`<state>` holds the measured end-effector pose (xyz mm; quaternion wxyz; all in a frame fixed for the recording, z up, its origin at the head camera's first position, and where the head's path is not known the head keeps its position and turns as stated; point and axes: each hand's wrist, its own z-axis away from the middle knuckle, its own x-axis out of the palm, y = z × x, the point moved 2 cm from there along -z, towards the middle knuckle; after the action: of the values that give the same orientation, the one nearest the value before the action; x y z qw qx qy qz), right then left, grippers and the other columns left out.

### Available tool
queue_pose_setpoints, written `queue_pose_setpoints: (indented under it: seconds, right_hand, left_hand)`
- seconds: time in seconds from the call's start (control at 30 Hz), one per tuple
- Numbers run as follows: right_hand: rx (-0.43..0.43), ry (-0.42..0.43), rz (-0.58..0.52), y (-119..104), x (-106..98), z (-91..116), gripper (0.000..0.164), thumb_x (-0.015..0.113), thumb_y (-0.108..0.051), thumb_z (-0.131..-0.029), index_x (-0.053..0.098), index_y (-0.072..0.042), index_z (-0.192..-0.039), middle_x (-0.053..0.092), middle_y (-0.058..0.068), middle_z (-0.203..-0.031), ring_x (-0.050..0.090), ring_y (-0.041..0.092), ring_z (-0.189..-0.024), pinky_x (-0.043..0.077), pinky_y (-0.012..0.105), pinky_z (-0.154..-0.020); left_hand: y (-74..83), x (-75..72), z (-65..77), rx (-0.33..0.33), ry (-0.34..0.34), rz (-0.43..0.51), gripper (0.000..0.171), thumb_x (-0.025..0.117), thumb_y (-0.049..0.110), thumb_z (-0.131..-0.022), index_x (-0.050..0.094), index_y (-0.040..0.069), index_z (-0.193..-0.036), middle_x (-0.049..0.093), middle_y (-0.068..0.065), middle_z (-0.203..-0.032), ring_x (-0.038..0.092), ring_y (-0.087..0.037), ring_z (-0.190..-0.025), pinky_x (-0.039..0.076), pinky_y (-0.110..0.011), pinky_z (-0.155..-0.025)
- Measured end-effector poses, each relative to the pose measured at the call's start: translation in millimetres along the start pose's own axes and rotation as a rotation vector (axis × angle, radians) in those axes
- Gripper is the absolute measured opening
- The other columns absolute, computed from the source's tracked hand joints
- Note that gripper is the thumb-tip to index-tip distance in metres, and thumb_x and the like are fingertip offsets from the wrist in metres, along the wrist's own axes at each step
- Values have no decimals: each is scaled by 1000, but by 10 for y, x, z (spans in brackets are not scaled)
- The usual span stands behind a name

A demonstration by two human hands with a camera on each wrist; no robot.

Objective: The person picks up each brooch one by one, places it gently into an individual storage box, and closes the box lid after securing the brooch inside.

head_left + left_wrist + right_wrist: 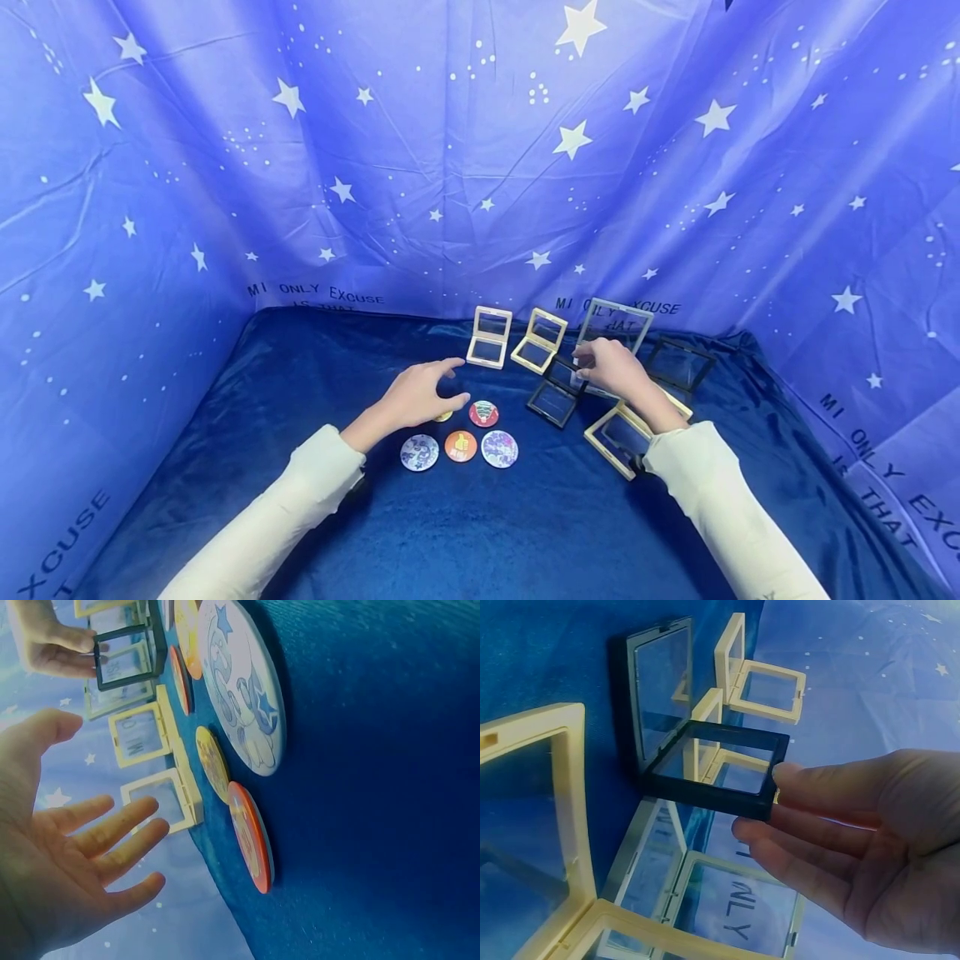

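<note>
Right hand pinching the upper edge of an opened black frame on the dark blue cloth.
Between the small yellow frame and the larger yellow frame, its base leaf points toward the person, its lid rising from the far edge (each leaf looks nearly square, so no long axis stands out). The right forearm reaches in from the near right; the left hand hovers palm down, fingers spread. Only the left wrist view shows a red-rimmed badge beside the yellow badge.
</note>
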<state>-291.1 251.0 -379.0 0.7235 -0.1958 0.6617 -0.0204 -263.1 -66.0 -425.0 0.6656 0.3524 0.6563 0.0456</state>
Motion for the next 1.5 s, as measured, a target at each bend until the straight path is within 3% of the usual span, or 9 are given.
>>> queue_pose_setpoints:
  seconds: [0.63,1.23,1.5]
  right_hand:
    - [-6,55,-49,54,80,-4,26,69,-3,-94,71,7,-117,74,25,-113,73,37,-102,58,50,-87]
    - [-17,69,-76,42,72,6,23,66,0,-95,73,6,-115,74,25,-113,73,37,-100,59,49,-86]
    - [-40,94,-63,40,92,-10,20,67,-1,-94,75,4,-112,76,21,-105,73,34,-96,58,48,-83]
  left_hand:
    - [79,130,-93,97,-83,39,60,79,31,-87,60,13,-141,71,-12,-127,65,-33,-118,53,-54,-97]
    - [174,178,-202,116,-182,-8,54,82,24,-85,66,10,-134,71,-12,-127,66,-28,-118,53,-49,-99]
    - [184,207,-248,95,-207,-32,52,83,25,-85,67,10,-132,71,-10,-128,66,-27,-120,53,-47,-100]
